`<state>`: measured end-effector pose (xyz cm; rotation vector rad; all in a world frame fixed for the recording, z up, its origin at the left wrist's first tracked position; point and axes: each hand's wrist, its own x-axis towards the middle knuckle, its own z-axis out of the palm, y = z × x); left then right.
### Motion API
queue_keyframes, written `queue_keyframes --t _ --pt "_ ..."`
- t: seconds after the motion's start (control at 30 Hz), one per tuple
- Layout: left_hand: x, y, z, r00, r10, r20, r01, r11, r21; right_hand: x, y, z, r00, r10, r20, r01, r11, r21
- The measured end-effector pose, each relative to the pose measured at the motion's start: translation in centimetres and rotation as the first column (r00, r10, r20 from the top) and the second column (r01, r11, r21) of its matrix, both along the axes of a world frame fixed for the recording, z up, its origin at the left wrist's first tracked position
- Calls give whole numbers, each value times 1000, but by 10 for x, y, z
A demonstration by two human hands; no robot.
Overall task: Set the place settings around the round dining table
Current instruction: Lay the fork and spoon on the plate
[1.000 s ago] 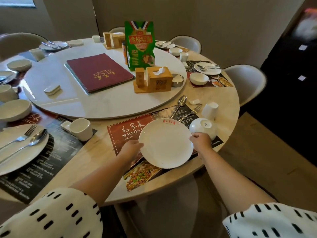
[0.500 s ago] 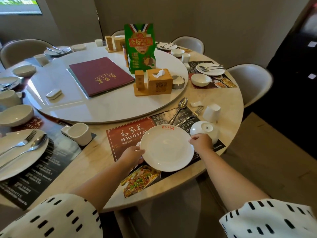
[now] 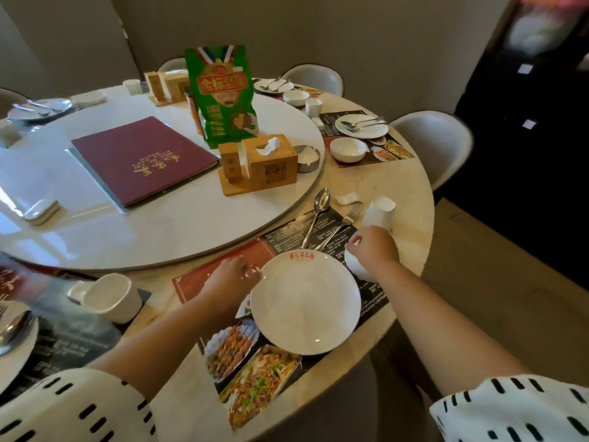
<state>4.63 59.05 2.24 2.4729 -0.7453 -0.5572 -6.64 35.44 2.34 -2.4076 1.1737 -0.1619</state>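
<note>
A person's right hand (image 3: 373, 252) curls over an upturned white bowl (image 3: 354, 267); the plate (image 3: 306, 301) lies on the placemat (image 3: 283, 239) just left of that grip, the left hand (image 3: 228, 277) at its opposite rim, hold unclear.

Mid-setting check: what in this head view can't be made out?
Head view only:
- Small white ceramic bowl: mostly under the right hand; grip unclear.
- Left hand: fingertips motion-blurred at the round white plate rim; contact unclear.
- Silver spoon and fork: handles end at that plate's rim; overlap unclear.
- Neighbouring white plate: cut off by the left edge, blurred.
</note>
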Motion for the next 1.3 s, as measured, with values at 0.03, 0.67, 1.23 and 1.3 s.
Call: queue_keyframes --t 0.03,0.67,1.23,1.3 --pt "9 -7 4 1000 -15 -26 14 999 -39 7 -8 5 999 -26 36 26 1000 14" --pt "97 -158 -19 969 -232 -86 225 971 -78 109 -47 -29 903 -417 -104 412 771 485" --pt "100 -238 -31 993 -99 -59 101 995 16 54 -54 28 922 -202 329 118 959 259" --pt "98 -233 -16 978 -16 -207 -11 991 -130 42 -51 35 909 -206 362 97 950 296"
